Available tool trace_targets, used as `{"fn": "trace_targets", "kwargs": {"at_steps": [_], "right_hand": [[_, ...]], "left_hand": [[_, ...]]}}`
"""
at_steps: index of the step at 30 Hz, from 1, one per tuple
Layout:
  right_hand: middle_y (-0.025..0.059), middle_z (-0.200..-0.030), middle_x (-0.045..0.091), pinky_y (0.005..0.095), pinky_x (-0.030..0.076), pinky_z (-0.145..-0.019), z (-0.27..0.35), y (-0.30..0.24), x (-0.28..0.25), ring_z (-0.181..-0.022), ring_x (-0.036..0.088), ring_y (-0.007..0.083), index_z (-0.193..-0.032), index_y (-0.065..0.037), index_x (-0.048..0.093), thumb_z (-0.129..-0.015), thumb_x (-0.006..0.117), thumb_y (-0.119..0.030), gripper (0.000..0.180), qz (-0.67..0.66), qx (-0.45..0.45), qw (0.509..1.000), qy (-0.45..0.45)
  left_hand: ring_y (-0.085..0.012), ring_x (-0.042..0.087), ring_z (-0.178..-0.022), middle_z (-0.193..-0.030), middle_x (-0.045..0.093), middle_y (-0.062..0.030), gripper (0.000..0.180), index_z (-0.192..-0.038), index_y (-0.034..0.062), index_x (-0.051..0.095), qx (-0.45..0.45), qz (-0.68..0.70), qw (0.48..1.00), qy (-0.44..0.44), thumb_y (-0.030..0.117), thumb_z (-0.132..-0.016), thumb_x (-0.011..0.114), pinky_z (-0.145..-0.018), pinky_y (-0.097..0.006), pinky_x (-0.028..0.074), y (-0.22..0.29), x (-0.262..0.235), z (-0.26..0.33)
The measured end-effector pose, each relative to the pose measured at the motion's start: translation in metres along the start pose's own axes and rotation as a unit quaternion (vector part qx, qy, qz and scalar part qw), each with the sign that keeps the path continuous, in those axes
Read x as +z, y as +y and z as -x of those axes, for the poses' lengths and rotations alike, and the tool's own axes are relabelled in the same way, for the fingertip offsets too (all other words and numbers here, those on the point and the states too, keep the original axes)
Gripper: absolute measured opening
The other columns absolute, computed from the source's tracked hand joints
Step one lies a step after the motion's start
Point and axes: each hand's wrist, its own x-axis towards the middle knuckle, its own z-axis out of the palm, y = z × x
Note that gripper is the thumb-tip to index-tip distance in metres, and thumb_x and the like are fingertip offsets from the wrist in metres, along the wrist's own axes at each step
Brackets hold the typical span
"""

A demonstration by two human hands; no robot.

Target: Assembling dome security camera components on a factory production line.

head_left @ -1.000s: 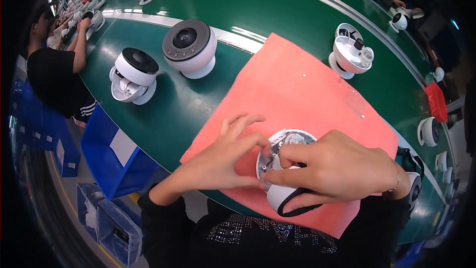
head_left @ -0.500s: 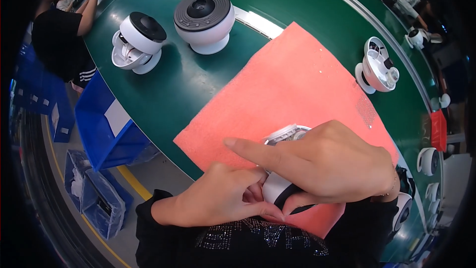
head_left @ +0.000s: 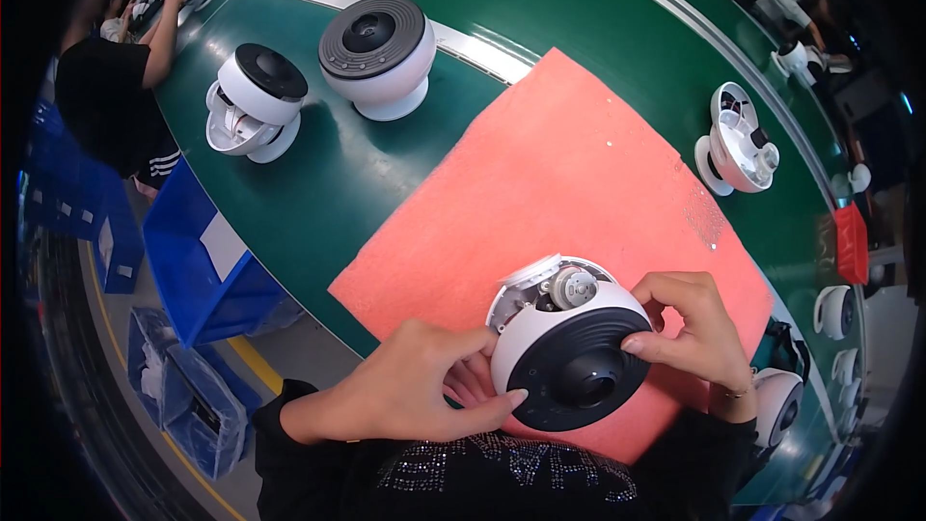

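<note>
A co-worker [head_left: 92,106] is reaching over the green bench [head_left: 338,193], where a gaping unit [head_left: 260,87] and a closed unit [head_left: 378,58] are standing. The left hand [head_left: 410,381] is gripping the left edge of the cap [head_left: 579,357], which is partly hiding a white shell [head_left: 503,307] and motor [head_left: 576,287] above the pink mat [head_left: 502,193]. The right hand [head_left: 690,323] is pinching its right edge. An open unit [head_left: 738,150] is standing beyond.
</note>
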Motion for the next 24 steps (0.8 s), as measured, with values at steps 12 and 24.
{"fn": "trace_targets", "kwargs": {"at_steps": [12, 24], "right_hand": [[0.0117, -0.049, 0.035, 0.0329, 0.029, -0.044, -0.033, -0.004, -0.002, -0.042, 0.038, 0.021, -0.06, 0.001, 0.042, -0.082, 0.052, -0.025, 0.035, 0.065, 0.001, 0.997, -0.05], [0.0114, -0.058, 0.051, 0.034, 0.038, -0.048, -0.032, 0.013, -0.005, -0.049, 0.051, 0.0259, -0.07, -0.002, 0.056, -0.08, 0.058, -0.035, 0.035, 0.185, -0.11, 0.976, -0.028]], "left_hand": [[-0.022, 0.053, -0.039, -0.043, 0.05, -0.009, 0.045, -0.059, -0.0001, 0.06, 0.042, -0.34, 0.937, 0.066, 0.043, -0.066, 0.072, -0.041, -0.029, 0.041, 0.012, -0.014, -0.015], [-0.0271, 0.05, -0.037, -0.04, 0.045, -0.0127, 0.055, -0.052, -0.0022, 0.057, 0.044, -0.358, 0.929, 0.077, 0.049, -0.07, 0.066, -0.042, -0.035, 0.042, 0.013, -0.006, -0.016]]}}
